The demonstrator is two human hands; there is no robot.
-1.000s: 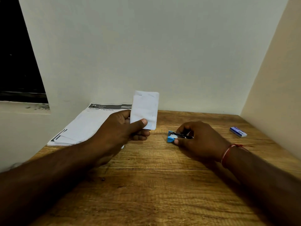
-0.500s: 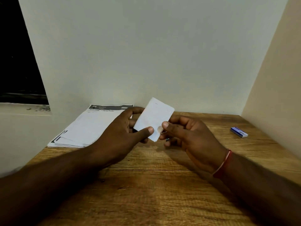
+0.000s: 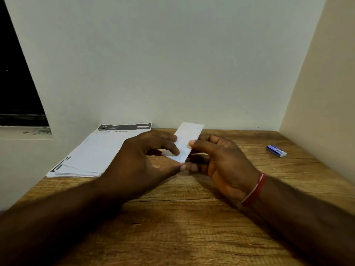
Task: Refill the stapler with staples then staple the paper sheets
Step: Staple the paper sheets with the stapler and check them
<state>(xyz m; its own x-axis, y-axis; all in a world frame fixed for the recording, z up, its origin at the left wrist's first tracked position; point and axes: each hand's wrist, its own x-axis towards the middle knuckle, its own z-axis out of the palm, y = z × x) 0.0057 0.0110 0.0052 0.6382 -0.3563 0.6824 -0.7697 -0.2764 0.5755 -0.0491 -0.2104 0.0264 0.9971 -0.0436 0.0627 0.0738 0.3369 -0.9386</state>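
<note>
Both hands pinch the folded paper slip point(image 3: 187, 140) above the wooden table point(image 3: 192, 227), left hand point(image 3: 142, 162) on its left edge, right hand point(image 3: 217, 160) opposite.

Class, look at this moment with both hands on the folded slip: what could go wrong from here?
1. The slip is pinched only at its edges by the left hand and right hand; its layers could slide out of line.
2. No stapler shows; if it is under the hands, it could get knocked.
3. The staple box lies far right and may be out of easy reach.
</note>
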